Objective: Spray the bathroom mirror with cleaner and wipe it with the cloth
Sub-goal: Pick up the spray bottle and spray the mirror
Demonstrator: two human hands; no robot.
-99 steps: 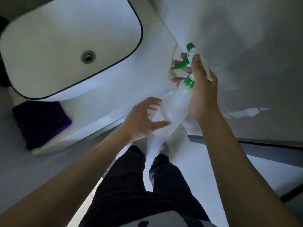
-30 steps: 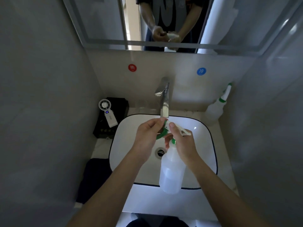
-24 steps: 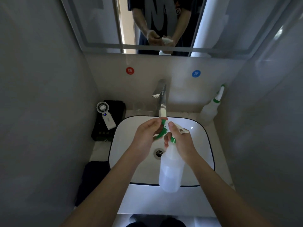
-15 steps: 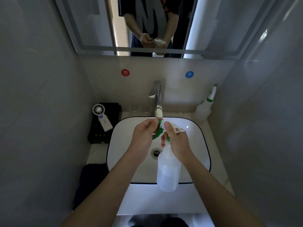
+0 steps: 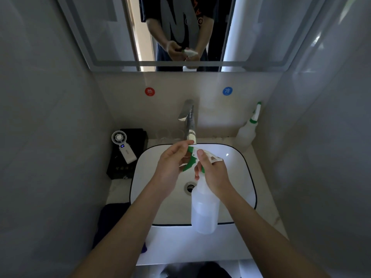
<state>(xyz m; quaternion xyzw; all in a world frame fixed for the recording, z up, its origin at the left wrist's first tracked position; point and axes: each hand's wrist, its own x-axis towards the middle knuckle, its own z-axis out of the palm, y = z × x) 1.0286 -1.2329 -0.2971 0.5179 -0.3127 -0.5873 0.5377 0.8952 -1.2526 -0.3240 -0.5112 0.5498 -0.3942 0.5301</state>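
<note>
A translucent spray bottle point(image 5: 204, 211) with a white and green trigger head hangs over the white sink point(image 5: 144, 177). My right hand point(image 5: 215, 174) grips its neck, thumb on top of the head. My left hand point(image 5: 170, 167) pinches the green nozzle at the front of the head. The mirror point(image 5: 100, 31) spans the wall above and reflects both hands and the bottle. A dark purple cloth point(image 5: 112, 219) lies on the counter left of the sink, partly hidden by my left forearm.
A chrome tap point(image 5: 188, 119) stands behind the sink. A second spray bottle point(image 5: 248, 131) leans in the back right corner. A small white hand fan point(image 5: 123, 146) lies on a black box point(image 5: 128, 157) at the back left. Grey walls close in on both sides.
The view has tilted up from the floor to the sink and then further up the mirror. My left hand moved from the bottle's body to the nozzle. The right grip is unchanged.
</note>
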